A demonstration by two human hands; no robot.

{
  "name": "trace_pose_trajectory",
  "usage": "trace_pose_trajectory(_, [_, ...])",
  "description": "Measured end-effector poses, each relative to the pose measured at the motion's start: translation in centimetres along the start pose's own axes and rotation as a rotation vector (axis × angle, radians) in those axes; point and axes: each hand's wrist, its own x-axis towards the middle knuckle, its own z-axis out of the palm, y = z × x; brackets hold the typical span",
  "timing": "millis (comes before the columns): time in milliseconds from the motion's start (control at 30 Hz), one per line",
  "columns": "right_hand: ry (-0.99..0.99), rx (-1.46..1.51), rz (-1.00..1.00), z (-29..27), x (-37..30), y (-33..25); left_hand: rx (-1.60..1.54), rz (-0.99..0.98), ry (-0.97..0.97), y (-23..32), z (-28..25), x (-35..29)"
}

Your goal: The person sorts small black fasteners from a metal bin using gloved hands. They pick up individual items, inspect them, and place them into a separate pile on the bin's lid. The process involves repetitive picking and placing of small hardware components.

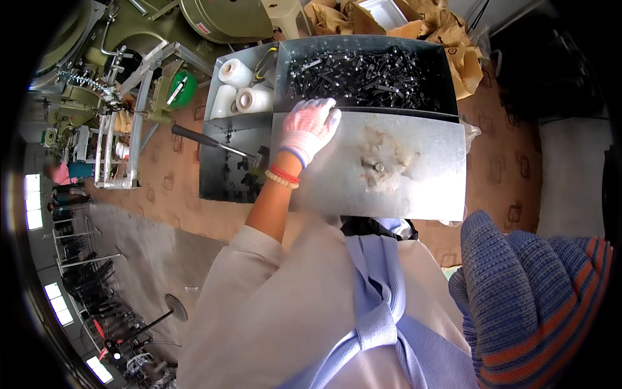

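Note:
My left hand [310,126], in a white and pink glove with a blue cuff, is at the front edge of the bin of small black parts [369,74]. Its fingers are curled, and whatever they may hold is hidden. Below it lies a flat grey metal plate [421,149] with a bolt head [378,167] and brownish stains. My right hand [538,298], in a blue knitted glove with orange stripes, looms close at the lower right, fingers bent together. Its inner side is out of sight. A hammer [214,144] lies left of my left forearm, its head over the lower left compartment.
White thread spools [253,99] stand in the upper left compartment of the metal box [275,78]. Olive-green machinery [227,19] and a metal frame [136,123] are at the far left. Brown paper [463,68] lies behind the box. A round-based stand [175,308] is at the lower left.

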Motion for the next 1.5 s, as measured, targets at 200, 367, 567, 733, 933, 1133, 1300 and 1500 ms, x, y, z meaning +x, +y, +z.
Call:
trace_pose_trajectory(200, [0.021, 0.042, -0.01, -0.3, 0.3, 0.2, -0.028, -0.231, -0.063, -0.3, 0.2, 3.1])
trace_pose_trajectory(367, [0.082, 0.151, 0.072, -0.8, 2.4, 2.3, -0.02, -0.439, -0.236, -0.7, 1.2, 5.5])
trace_pose_trajectory(567, [0.125, 0.19, 0.282, 6.5, 11.4, 15.2, -0.268, -0.423, -0.09, 1.9, 2.8, 8.0])
trace_pose_trajectory(733, [-0.026, 0.174, 0.579, 20.0, 20.8, 20.6, -0.296, -0.476, 0.081, 1.4, 5.0, 7.3])
trace_pose_trajectory(933, [0.026, 0.04, 0.611, 23.0, 22.6, 18.8, -0.259, -0.398, 0.026, 1.9, 5.2, 7.3])
trace_pose_trajectory(1133, [0.068, -0.212, 0.526, 22.0, 22.7, 18.6, -0.288, -0.435, -0.005, 2.1, 4.6, 7.2])
trace_pose_trajectory(1300, [0.735, 0.864, 0.706, 21.8, 20.9, 19.5, -0.291, -0.426, -0.014, 2.2, 4.5, 7.2])
trace_pose_trajectory(1500, [0.686, 2.075, 0.527, 22.5, 19.8, 19.3, -0.373, -0.419, -0.107, 1.7, 4.5, 7.1])
